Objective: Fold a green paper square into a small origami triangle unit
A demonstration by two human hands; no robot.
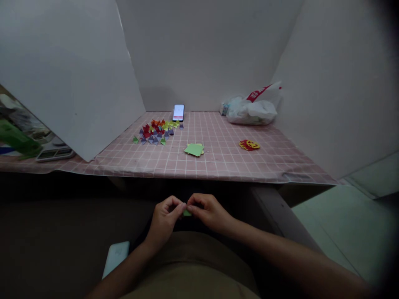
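A small piece of green paper (186,213) is pinched between my two hands, low over my lap and in front of the table edge. My left hand (166,215) grips it from the left with thumb and forefinger. From the right, my right hand (209,211) holds it in the same kind of pinch, the fingertips of both hands nearly touching. Most of the paper is hidden by the fingers, so its folds cannot be made out. On the table ahead lies a stack of square paper sheets (194,150), green on top with yellow showing beneath.
Several small folded paper pieces (156,132) in red, purple, yellow and green cluster on the checked tablecloth (218,162). Behind them stands a lit phone (178,112). A white plastic bag (254,110) and red-yellow cut-outs (249,144) lie right. White panels (205,54) enclose the table.
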